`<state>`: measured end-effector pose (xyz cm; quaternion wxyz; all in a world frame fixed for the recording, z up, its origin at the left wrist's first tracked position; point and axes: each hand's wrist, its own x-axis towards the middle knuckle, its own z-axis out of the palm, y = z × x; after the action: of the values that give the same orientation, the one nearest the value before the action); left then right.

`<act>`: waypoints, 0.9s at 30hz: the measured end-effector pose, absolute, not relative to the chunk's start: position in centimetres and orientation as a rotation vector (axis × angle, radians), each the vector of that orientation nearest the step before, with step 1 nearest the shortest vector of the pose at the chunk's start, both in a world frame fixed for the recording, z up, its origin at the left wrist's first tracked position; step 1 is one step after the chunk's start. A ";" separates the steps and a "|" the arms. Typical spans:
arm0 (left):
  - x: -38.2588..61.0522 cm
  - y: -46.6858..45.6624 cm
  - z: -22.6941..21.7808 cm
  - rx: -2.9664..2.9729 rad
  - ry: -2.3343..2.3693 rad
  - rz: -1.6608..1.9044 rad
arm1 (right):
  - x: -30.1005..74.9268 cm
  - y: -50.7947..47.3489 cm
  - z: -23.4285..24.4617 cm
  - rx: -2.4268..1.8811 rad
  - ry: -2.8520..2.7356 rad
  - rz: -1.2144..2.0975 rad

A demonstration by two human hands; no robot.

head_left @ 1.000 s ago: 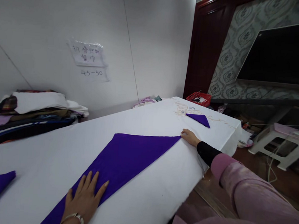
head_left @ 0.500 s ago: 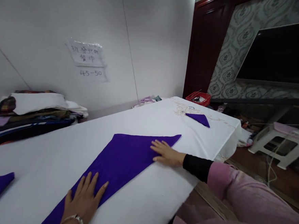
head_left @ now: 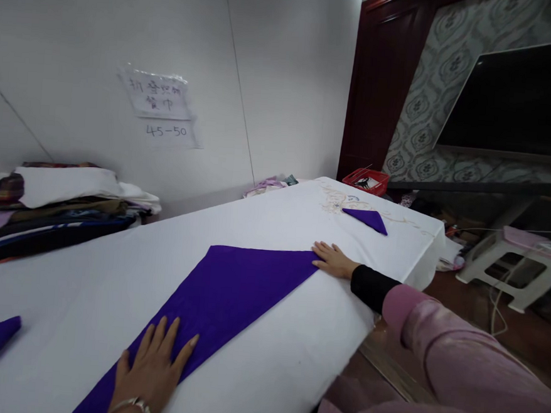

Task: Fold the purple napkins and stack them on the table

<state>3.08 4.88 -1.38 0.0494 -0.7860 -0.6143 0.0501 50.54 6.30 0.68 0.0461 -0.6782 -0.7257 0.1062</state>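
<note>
Now | left hand [head_left: 150, 366] on purple cloth [head_left: 236, 292] | right hand [head_left: 336, 262] at its corner

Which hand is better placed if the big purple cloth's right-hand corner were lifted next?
Probably the right hand: its fingers cover that corner of the purple cloth, while the left hand lies flat, well away from there.

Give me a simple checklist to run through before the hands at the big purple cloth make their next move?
1. Left fingers resting on the big purple cloth: ok.
2. Right fingers at its far corner: ok.
3. Visible part lying flat: ok.
4. Small purple cloth on the far side apart from it: ok.
5. Whole big cloth in view: not ok, the picture's bottom edge cuts it.
6. Firmness of pressing: cannot tell.
</note>
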 end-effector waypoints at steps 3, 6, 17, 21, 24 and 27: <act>3.1 5.1 -1.6 -2.389 -1.906 0.153 | 53.0 7.0 0.4 -2.197 -2.094 0.279; 3.6 4.9 -1.2 -2.371 -1.995 0.121 | 54.2 7.6 0.3 -2.283 -1.994 0.233; 4.7 3.9 0.1 -2.370 -2.147 0.023 | 36.9 7.1 2.4 -1.500 -2.489 0.172; 4.8 3.7 0.1 -2.378 -2.138 0.016 | 29.2 5.7 2.7 -1.239 -2.645 0.406; 4.9 3.4 0.2 -2.390 -2.125 -0.004 | 25.8 5.5 1.9 -1.142 -2.692 0.451; 5.0 3.1 0.2 -2.423 -2.114 -0.060 | 24.4 5.7 0.6 -1.133 -2.705 0.412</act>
<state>4.99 3.08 0.20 -0.0371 -0.7529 -0.6568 -0.0185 24.38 5.67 0.58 0.0899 -0.3811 -0.9097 0.1384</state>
